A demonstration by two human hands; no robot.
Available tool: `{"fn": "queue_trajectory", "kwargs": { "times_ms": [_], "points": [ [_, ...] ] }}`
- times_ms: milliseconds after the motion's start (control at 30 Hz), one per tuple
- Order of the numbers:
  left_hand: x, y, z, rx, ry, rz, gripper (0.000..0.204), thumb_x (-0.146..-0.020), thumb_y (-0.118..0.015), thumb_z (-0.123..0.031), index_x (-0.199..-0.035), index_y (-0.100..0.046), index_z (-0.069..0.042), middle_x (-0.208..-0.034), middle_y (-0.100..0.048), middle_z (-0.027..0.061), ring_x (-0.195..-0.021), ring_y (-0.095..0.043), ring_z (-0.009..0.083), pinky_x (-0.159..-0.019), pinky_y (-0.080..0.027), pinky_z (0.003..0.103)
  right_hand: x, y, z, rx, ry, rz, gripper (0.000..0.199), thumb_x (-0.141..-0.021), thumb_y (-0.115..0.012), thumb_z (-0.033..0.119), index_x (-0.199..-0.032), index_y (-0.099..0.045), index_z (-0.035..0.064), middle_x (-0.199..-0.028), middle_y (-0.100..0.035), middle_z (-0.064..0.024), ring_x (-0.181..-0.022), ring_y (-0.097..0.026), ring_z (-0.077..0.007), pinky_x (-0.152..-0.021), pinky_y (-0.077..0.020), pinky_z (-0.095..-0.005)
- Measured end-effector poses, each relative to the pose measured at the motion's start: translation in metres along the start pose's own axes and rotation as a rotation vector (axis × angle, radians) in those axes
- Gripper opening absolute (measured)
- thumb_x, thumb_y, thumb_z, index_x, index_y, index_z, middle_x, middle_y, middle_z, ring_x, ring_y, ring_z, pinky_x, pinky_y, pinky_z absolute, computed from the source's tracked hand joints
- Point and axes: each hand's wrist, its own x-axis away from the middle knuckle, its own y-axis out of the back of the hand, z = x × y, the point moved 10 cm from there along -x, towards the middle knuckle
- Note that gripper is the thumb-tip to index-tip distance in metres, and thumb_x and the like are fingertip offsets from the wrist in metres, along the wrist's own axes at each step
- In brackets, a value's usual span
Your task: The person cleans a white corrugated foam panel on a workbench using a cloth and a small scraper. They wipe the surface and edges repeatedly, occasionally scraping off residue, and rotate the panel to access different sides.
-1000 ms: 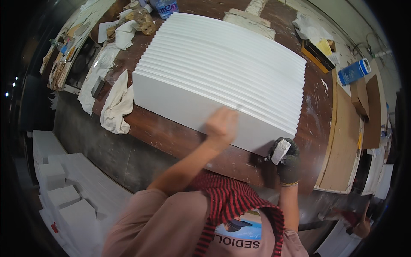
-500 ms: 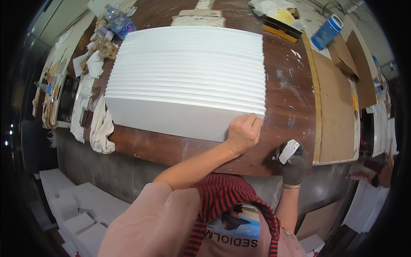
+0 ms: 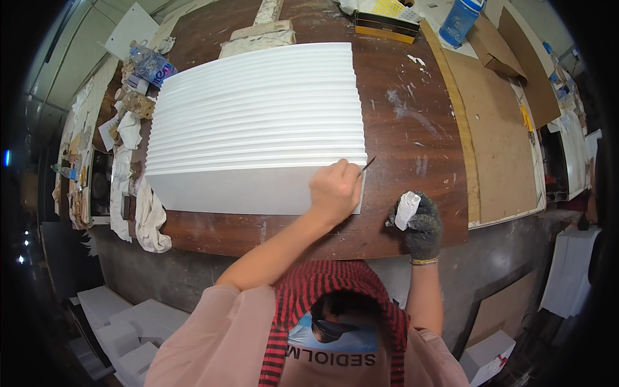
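A white ribbed panel point(image 3: 258, 109), or a stepped stack of panels, lies on the brown table. Its near side has a smooth grey-white strip point(image 3: 225, 191). My bare left hand point(image 3: 335, 189) is closed at the strip's right end, pinching a thin dark stick-like tool point(image 3: 369, 164). That tool's tip points away to the right, past the panel's right edge; the rest is hidden in my fingers. Beside the panel on the right, my right hand point(image 3: 422, 226), in a dark grey glove, is closed around a rough whitish block point(image 3: 407, 210) above the table.
The brown table point(image 3: 412, 155) bears white smears and chips. At its left edge are a plastic bottle point(image 3: 151, 64), a jar point(image 3: 137, 103) and a white cloth point(image 3: 151, 219). A whitish slab point(image 3: 258, 40) lies behind the panel. Rightward are a black-and-yellow box point(image 3: 385, 28), blue bottle point(image 3: 460, 22) and cardboard point(image 3: 500, 129).
The whole view has shifted, so the panel appears farther left. The dark tool now shows beyond my left fingers. My gloved right hand has moved slightly away from me, still holding the block.
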Motion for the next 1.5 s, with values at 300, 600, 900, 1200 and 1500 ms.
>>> {"fn": "queue_trajectory", "kwargs": {
  "times_ms": [300, 600, 900, 1200, 1500],
  "points": [
    [0.001, 0.036, 0.014, -0.006, 0.065, -0.078, 0.01, -0.077, -0.073, -0.004, -0.075, -0.064, -0.006, -0.067, -0.06, 0.0098, -0.053, -0.058, 0.0278, -0.049, -0.044, 0.039, -0.011, -0.051, -0.037, 0.147, -0.15, 0.166, 0.058, -0.062, -0.071, 0.016, -0.115, -0.064, -0.0052, -0.091, -0.071, -0.0132, -0.077, -0.071, -0.0238, -0.071, -0.0598, -0.0373],
    [0.024, 0.057, 0.044, -0.038, 0.094, -0.163, 0.01, -0.079, -0.074, -0.004, -0.076, -0.064, -0.004, -0.066, -0.06, 0.0112, -0.052, -0.057, 0.0251, -0.049, -0.044, 0.037, -0.027, -0.093, -0.067, 0.344, -0.233, 0.388, 0.04, -0.065, -0.074, 0.011, -0.102, -0.07, -0.0029, -0.089, -0.071, -0.0078, -0.076, -0.068, -0.017, -0.074, -0.0572, -0.0321],
    [0.053, 0.14, 0.106, -0.124, 0.288, -0.371, 0.009, -0.082, -0.075, -0.003, -0.08, -0.066, -0.003, -0.069, -0.062, 0.0092, -0.056, -0.058, 0.0207, -0.052, -0.046, 0.034, -0.023, -0.089, -0.072, 0.176, -0.29, 0.335, 0.049, -0.061, -0.071, 0.013, -0.105, -0.067, -0.0065, -0.089, -0.072, -0.0144, -0.079, -0.072, -0.0258, -0.075, -0.0598, -0.037],
    [0.113, 0.194, 0.222, -0.173, 0.576, -0.474, 0.011, -0.08, -0.076, -0.008, -0.081, -0.066, -0.006, -0.075, -0.064, 0.0083, -0.065, -0.063, 0.0256, -0.06, -0.048, 0.038, -0.028, -0.076, -0.083, 0.175, -0.255, 0.335, 0.055, -0.059, -0.071, 0.014, -0.109, -0.065, -0.0067, -0.091, -0.071, -0.0177, -0.08, -0.071, -0.0311, -0.077, -0.0583, -0.0408],
    [0.165, 0.346, 0.35, -0.501, 0.726, -0.55, 0.012, -0.083, -0.076, -0.013, -0.085, -0.065, -0.008, -0.082, -0.067, 0.0058, -0.074, -0.065, 0.0299, -0.066, -0.048, 0.043, -0.019, -0.076, -0.081, 0.36, -0.022, 0.134, 0.046, -0.067, -0.063, 0.019, -0.107, -0.063, -0.0026, -0.084, -0.066, -0.0142, -0.075, -0.065, -0.0289, -0.071, -0.0552, -0.0403]
  ]
}}
